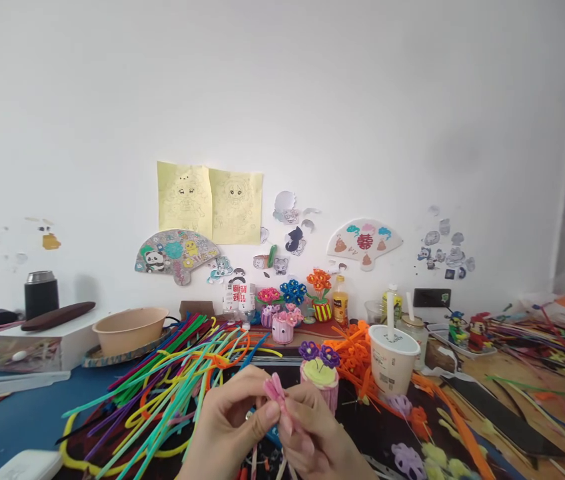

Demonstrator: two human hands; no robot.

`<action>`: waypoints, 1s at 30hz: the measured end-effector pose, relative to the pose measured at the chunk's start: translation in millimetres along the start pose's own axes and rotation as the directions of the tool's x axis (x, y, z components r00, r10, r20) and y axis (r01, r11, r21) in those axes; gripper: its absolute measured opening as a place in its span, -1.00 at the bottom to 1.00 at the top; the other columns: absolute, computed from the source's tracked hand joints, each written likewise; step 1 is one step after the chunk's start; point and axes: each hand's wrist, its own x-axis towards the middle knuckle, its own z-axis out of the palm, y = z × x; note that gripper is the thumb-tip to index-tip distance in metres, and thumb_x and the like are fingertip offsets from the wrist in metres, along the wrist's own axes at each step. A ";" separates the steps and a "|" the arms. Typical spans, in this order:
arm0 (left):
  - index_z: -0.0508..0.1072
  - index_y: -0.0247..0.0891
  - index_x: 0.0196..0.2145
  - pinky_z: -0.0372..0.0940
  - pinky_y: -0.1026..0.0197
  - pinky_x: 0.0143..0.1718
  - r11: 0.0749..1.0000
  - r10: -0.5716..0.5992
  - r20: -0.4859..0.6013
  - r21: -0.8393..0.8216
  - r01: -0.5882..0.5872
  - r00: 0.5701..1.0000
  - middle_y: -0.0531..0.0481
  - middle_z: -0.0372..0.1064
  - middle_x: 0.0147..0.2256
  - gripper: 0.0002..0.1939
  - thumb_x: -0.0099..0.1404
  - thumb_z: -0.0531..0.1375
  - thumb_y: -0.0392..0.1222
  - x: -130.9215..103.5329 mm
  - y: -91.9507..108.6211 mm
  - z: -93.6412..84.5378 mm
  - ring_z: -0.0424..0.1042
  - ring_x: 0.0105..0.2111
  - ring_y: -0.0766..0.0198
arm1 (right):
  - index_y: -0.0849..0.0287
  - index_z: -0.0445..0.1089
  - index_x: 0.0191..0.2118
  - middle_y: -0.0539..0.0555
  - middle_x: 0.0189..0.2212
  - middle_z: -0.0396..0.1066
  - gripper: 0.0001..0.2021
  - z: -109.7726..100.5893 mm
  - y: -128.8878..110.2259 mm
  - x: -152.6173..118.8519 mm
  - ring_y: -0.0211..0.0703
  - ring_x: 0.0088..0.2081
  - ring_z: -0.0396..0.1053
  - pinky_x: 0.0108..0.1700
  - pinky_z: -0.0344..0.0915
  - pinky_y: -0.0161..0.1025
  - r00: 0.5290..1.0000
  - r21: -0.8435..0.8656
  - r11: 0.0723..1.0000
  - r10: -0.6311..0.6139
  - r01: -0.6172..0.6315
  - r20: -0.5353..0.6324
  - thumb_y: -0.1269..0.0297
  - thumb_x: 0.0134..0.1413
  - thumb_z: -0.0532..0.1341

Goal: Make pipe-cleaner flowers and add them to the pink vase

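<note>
Both my hands meet low in the middle of the head view, fingertips pinched together. Between them is a pink pipe cleaner (274, 389), bent into small loops that stick up above the fingers. My left hand (237, 420) grips it between thumb and forefinger. My right hand (315, 423) pinches it from the other side; its lower end is hidden by the fingers. Just behind my right hand stands a pink pipe-cleaner pot (319, 381) with a pale yellow top and purple flowers (318, 353).
Loose coloured pipe cleaners (162, 393) spread to the left, an orange heap (355, 360) to the right. A paper cup with a straw (393, 363) stands close by on the right. A beige bowl (130, 331) sits back left. Small flower pots (282, 328) line the wall.
</note>
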 end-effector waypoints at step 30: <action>0.42 -0.17 -0.44 0.26 0.41 -0.47 0.576 0.452 -0.089 0.789 -0.214 0.888 0.10 0.41 -0.51 -0.91 0.23 0.19 -0.20 -8.2 -12.2 8.8 0.37 -0.56 0.36 | 0.23 0.35 -0.45 0.00 -0.66 0.30 -0.67 11.4 -10.0 1.3 -0.27 -0.64 0.25 -0.57 0.08 -0.32 0.619 -0.755 -0.650 -0.556 0.093 0.555 0.42 0.31 -0.03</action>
